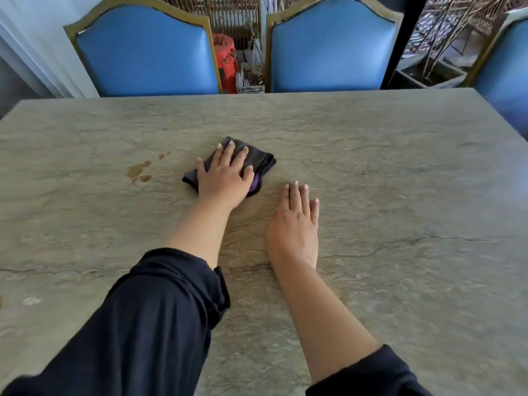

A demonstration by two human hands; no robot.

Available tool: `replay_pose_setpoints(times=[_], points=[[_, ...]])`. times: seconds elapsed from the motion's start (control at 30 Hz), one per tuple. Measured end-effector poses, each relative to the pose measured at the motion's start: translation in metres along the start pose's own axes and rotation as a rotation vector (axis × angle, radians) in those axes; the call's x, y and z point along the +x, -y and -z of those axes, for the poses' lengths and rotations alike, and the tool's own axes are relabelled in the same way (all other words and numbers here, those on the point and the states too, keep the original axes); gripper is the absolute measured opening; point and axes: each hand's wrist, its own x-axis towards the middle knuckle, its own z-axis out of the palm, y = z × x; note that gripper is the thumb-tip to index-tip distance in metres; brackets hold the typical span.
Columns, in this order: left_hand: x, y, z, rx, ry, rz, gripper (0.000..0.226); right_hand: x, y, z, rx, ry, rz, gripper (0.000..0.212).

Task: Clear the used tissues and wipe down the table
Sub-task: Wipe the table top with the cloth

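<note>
My left hand [225,178] presses flat on a folded dark grey cloth [261,161] with a purple edge, near the middle of the stone table [400,195]. Its fingers are spread over the cloth. My right hand [297,215] lies palm down on the bare table just right of the cloth, fingers together, holding nothing. A brown spill [139,170] of several small patches sits on the table left of the cloth. No tissues are in view.
Two blue padded chairs [143,52] [331,50] stand at the table's far edge, and part of a third chair [505,75] is at the right. A red stool [225,58] and planters lie beyond them. Cracks run across the tabletop.
</note>
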Motion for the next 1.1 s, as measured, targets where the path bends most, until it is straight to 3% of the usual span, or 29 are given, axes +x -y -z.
replay_pose_setpoints(times=[0.13,0.4,0.5,0.73,0.9,1.1], points=[[-0.069,0.015,-0.007,0.02,-0.04,0.082,0.053,-0.001,0.001,0.0,0.018,0.002,-0.011,0.059],[-0.251,-0.002,-0.023,0.021,-0.103,-0.082,0.054,-0.07,0.0,0.011,0.124,0.034,0.022,0.056],[-0.244,0.017,-0.019,0.032,-0.066,-0.127,0.055,-0.113,-0.008,0.012,0.1,0.04,0.002,0.057],[-0.19,0.021,-0.008,0.032,0.03,0.049,0.053,-0.131,-0.006,0.003,0.062,0.026,0.017,0.057],[-0.28,0.014,-0.02,0.025,-0.073,-0.03,0.055,-0.13,-0.01,0.009,0.182,0.01,0.039,0.058],[-0.399,0.007,-0.026,0.026,-0.008,-0.257,0.055,-0.152,-0.007,0.021,0.453,0.045,-0.02,0.044]])
